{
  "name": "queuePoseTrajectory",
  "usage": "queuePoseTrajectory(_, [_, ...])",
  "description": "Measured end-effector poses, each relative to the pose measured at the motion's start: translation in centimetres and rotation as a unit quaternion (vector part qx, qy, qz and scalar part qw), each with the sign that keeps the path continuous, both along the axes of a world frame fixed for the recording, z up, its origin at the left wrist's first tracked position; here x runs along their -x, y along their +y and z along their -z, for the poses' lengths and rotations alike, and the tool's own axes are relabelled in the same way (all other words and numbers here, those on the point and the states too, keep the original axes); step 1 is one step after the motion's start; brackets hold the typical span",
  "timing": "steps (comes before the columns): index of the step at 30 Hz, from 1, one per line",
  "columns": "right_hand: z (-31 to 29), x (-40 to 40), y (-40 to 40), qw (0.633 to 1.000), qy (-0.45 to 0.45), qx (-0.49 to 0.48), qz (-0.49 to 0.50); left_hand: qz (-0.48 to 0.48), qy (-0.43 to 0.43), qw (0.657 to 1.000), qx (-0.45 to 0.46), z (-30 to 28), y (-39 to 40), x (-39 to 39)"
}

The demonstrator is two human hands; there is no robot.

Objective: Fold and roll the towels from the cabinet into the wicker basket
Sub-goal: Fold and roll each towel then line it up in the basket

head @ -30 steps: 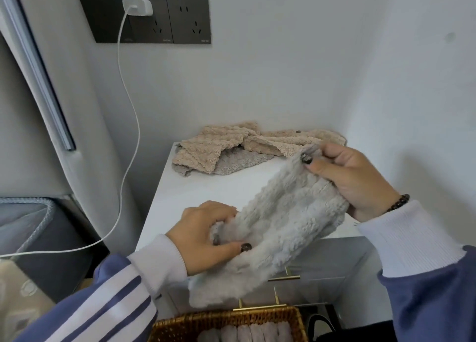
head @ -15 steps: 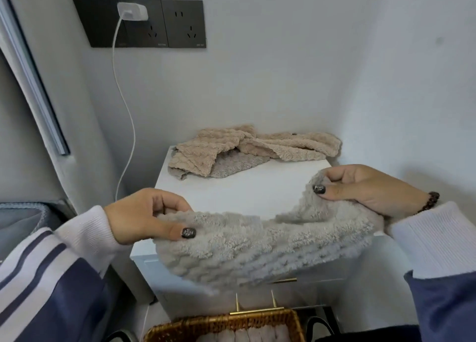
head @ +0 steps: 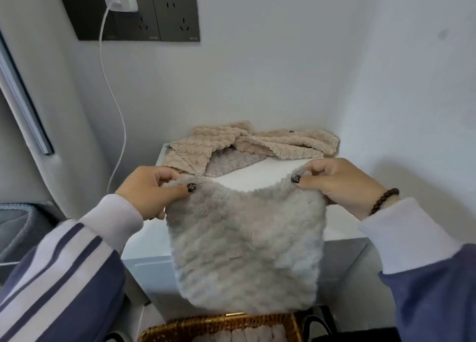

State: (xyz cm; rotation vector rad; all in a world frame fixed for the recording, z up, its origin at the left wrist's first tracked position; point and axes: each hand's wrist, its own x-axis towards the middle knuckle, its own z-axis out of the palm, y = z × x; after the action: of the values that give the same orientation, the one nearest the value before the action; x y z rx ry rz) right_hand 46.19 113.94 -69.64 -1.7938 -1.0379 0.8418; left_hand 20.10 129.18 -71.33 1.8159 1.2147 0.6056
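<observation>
The grey fluffy towel hangs in the air by its two top corners, in front of the white cabinet and above the wicker basket, its top edge sagging between the hands. At far left a grey padded edge shows beside a pale curtain. On the wall a dark socket panel carries a white charger, whose white cable drops behind the cabinet. The left hand, in a white cuff and a blue sleeve with white stripes, pinches the towel's left corner, thumb on the near face and the fingers curled behind it. Beyond the held towel, at the back of the cabinet's white surface, lies a loose heap of beige towels with a greyer one under it, well apart from the hands. The right hand, with a dark bead bracelet at the wrist, pinches the right corner in the same way. At the bottom edge the basket shows pale rolled towels inside it, just under the hanging towel's lower edge.
</observation>
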Motion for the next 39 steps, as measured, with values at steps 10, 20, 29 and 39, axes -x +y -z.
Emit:
queuePoseTrajectory(10, [1.5, 0.0, 3.9, 0.98, 0.009, -0.084, 0.182, -0.134, -0.207, 0.969, 0.003, 0.8, 2.0, -1.9])
queuePoseTrajectory(20, [1.2, 1.2, 5.8, 0.962, 0.087, -0.172, 0.193, -0.154, -0.255, 0.952, -0.064, 1.2, 3.5, -2.6])
queuePoseTrajectory(29, [3.6, -0.1, 4.3, 0.978, 0.104, -0.018, 0.179, -0.138, -0.152, 0.978, -0.036, 2.6, 2.5, -0.5])
queuePoseTrajectory(39, [4.4, 0.9, 1.5, 0.991, 0.035, 0.052, 0.117, -0.084, -0.11, 0.99, 0.008, 4.1, 1.7, 1.1])
